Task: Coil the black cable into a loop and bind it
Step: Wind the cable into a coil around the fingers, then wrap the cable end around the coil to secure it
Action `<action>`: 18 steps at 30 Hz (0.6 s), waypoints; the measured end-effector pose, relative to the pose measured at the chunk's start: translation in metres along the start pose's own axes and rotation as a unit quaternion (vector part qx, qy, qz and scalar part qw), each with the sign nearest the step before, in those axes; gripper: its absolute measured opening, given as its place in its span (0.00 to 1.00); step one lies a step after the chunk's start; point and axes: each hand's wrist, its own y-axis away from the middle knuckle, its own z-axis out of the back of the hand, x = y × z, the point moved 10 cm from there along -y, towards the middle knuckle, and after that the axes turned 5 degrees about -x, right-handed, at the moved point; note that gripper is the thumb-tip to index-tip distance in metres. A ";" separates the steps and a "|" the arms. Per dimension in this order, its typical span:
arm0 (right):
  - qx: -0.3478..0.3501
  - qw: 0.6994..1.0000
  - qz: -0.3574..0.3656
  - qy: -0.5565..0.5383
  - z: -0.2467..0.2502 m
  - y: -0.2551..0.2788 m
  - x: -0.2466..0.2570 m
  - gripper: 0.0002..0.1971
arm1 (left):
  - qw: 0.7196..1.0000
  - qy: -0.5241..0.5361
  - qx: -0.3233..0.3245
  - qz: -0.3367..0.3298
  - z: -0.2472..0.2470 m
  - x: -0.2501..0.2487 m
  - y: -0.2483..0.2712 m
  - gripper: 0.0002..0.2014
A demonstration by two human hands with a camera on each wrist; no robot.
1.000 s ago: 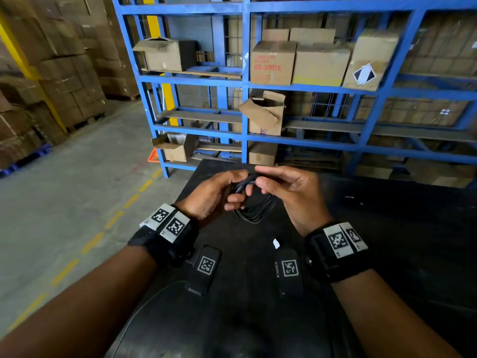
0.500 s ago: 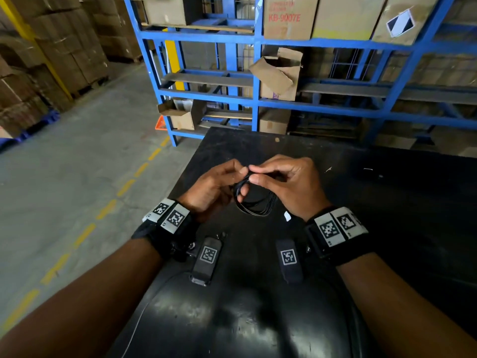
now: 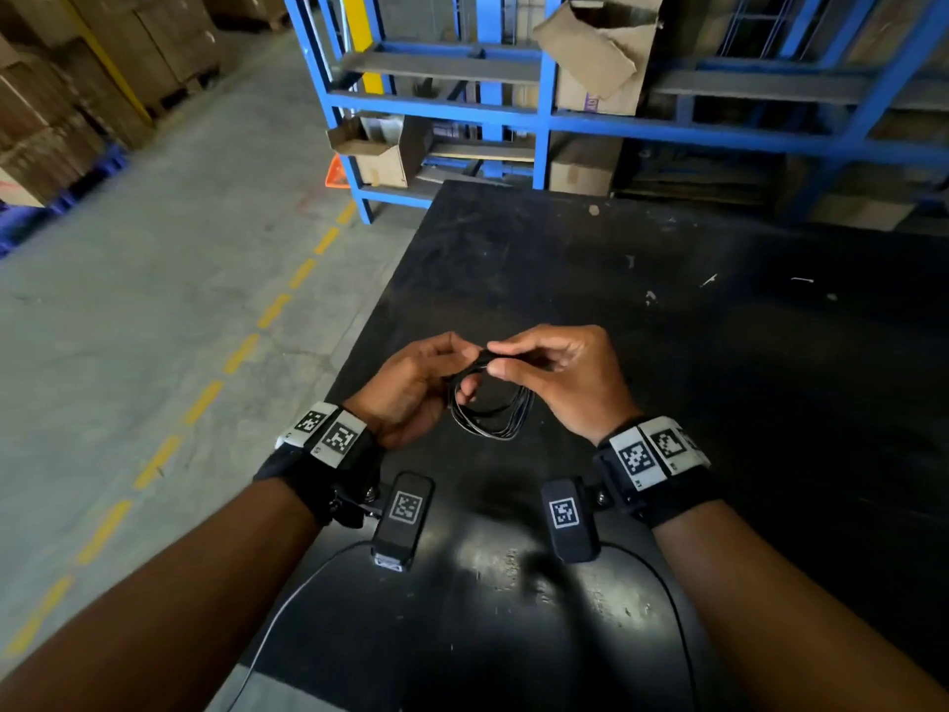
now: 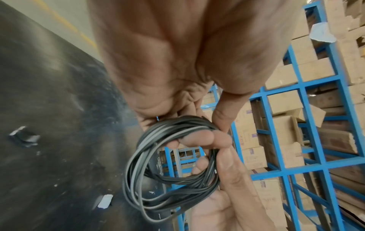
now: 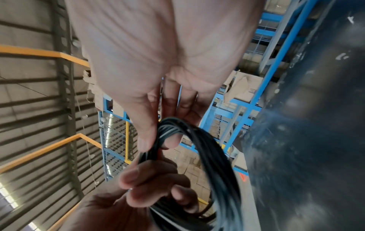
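Note:
The black cable (image 3: 495, 413) is wound into a small loop of several turns and hangs in the air just above the black table (image 3: 667, 352). My left hand (image 3: 416, 388) grips the left side of the loop, with fingers curled through it. My right hand (image 3: 554, 372) pinches the top of the bundle between thumb and forefinger. In the left wrist view the coil (image 4: 169, 171) hangs below my palm, with the right hand's fingers (image 4: 227, 168) on its right side. The right wrist view shows the cable (image 5: 207, 156) pinched at its top, the left hand's fingers (image 5: 150, 184) below.
Blue steel shelving (image 3: 539, 110) with cardboard boxes (image 3: 601, 59) stands behind the table. The concrete floor (image 3: 154, 300) with a dashed yellow line lies to the left. Small white scraps (image 4: 104, 201) lie on the tabletop. Thin wires run from the wrist devices across the near table.
The head view has tilted down, so the hands sit lower over the table. Both hands have kept hold of the coil; the right fingers have shifted along its top.

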 end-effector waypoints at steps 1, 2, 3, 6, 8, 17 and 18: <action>0.005 1.000 -0.020 -0.006 -0.006 0.000 -0.009 0.11 | 1.000 0.015 -0.012 0.005 0.009 0.005 -0.001 0.05; 0.005 0.999 -0.041 -0.012 -0.010 0.000 -0.020 0.10 | 0.999 0.031 -0.025 0.010 0.019 0.011 -0.002 0.04; 0.002 0.998 -0.061 -0.013 -0.012 0.000 -0.033 0.09 | 0.998 0.044 -0.041 0.014 0.030 0.018 -0.004 0.03; -0.013 0.992 -0.126 0.009 -0.008 0.004 -0.094 0.06 | 0.994 0.065 -0.085 0.026 0.061 0.045 -0.012 0.05; -0.018 0.982 -0.177 0.058 0.004 0.016 -0.144 0.05 | 0.991 0.070 -0.107 0.040 0.072 0.064 -0.019 0.07; -0.168 0.847 -0.312 0.395 0.165 0.027 -0.259 0.10 | 0.984 0.041 -0.136 0.104 0.063 0.127 -0.074 0.08; -0.162 0.843 -0.290 0.422 0.175 0.017 -0.258 0.12 | 0.984 0.041 -0.137 0.109 0.062 0.131 -0.079 0.08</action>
